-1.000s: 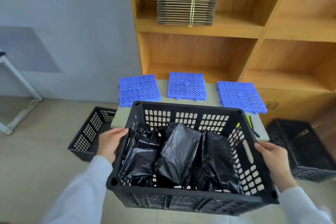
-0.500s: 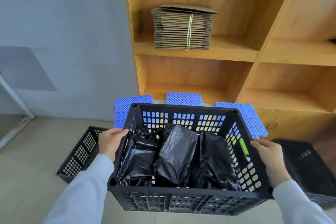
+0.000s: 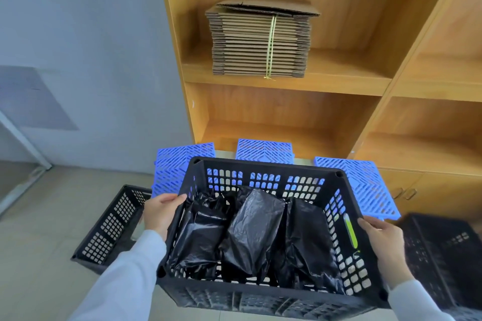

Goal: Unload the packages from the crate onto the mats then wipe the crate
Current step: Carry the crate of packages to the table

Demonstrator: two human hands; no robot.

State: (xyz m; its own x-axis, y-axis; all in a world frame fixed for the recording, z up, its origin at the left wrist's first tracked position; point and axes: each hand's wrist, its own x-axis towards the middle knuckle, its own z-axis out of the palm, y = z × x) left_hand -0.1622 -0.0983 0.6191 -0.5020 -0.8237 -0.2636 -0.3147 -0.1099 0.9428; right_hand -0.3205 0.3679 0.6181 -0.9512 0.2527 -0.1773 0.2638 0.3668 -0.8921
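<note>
Floor is pale tile, meeting a grey-blue wall at left. White metal frame leg runs diagonally along the wall and is cut off by the left edge. Second black crate sits on the floor low left, its near corner hidden behind the left sleeve.

Left hand grips the left rim of the carried crate, fingers curled over the edge, thumb side hard to see. That black slotted crate fills the lower centre, held up between both hands in front of the desk. Three black plastic packages stand inside it, side by side and touching, leaning slightly; their bottoms are hidden by the near wall.

Three blue lattice mats lie in a row on the desk beyond the crate, the crate's far wall covering their near parts; desk top itself is barely visible. Wooden shelving rises behind, with a tied bundle of flattened cardboard on one shelf.

Right hand holds the right rim, fingers wrapped over the outside, tips out of sight. Green strip shows through the right wall slots, not identifiable. Third black crate is low right, cut off by the edge.
</note>
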